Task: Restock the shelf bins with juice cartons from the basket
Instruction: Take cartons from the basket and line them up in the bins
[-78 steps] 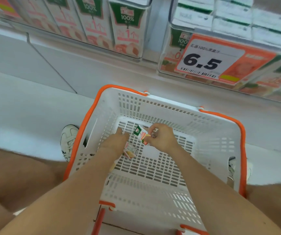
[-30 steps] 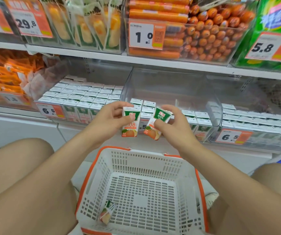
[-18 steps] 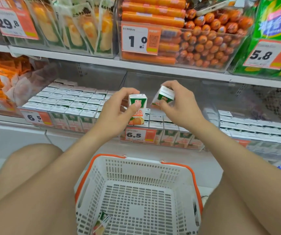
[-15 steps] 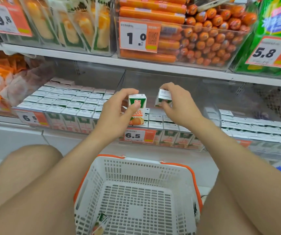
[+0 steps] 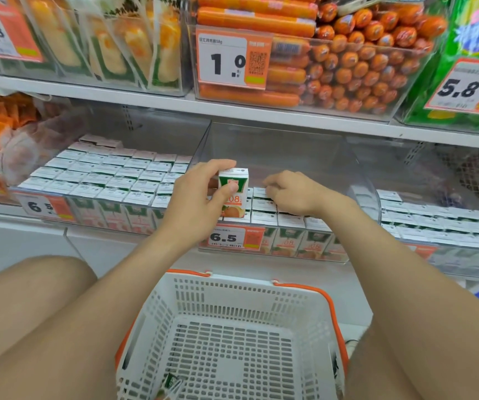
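Head camera looks at the middle bin, a clear tub whose front rows hold shelved cartons standing upright. The left hand grips one juice carton upright just above the bin's front-left rows, thumb pressed on its printed face and fingers curled over its top. The right hand reaches into the bin just right of that carton, knuckles up, fingers bent down onto the white carton tops; whether they pinch one cannot be told. Below the bin's front and its price tag sits the basket, with a spare carton lying tilted in its near-left corner.
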Available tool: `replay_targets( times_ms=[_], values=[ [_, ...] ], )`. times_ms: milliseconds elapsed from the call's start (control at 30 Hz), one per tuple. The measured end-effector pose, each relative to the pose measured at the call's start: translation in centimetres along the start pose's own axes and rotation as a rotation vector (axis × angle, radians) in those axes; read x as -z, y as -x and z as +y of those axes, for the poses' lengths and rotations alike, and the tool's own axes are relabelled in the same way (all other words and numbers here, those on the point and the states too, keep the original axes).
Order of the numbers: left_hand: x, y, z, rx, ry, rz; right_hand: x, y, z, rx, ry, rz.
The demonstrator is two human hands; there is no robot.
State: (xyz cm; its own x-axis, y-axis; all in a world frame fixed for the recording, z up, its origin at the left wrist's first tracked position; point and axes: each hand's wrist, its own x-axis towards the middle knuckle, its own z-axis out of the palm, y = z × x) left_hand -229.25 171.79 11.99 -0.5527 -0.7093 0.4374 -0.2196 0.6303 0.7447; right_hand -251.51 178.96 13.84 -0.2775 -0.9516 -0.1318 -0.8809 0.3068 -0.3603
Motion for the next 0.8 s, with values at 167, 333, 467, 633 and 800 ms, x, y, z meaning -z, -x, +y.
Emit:
replay_targets(
  times_ms=[167,333,467,633,800],
  values=[
    [-0.2,-0.2,1.1,0.039,0.154,0.036,2.4,4.0,-2.1,0.201,-0.533,0.119],
    [-1.2,-0.4,2.2,0.033,0.293,-0.020,1.9,6.1,-2.4,0.251,-0.516,0.240],
    [-1.8,-0.4,0.9,-0.051,-0.160,-0.147,2.6,5.9,-0.3,0.078,-0.498,0.506],
    [-2.8,-0.1,-0.5,-0.096,-0.628,-0.415,2.4,4.6,2.6,-0.023,-0.050,0.469],
    [-3.8,-0.4,-0.6,-0.087,-0.759,-0.525,1.7,2.0,3.8,-0.015,-0.041,0.174]
  ],
)
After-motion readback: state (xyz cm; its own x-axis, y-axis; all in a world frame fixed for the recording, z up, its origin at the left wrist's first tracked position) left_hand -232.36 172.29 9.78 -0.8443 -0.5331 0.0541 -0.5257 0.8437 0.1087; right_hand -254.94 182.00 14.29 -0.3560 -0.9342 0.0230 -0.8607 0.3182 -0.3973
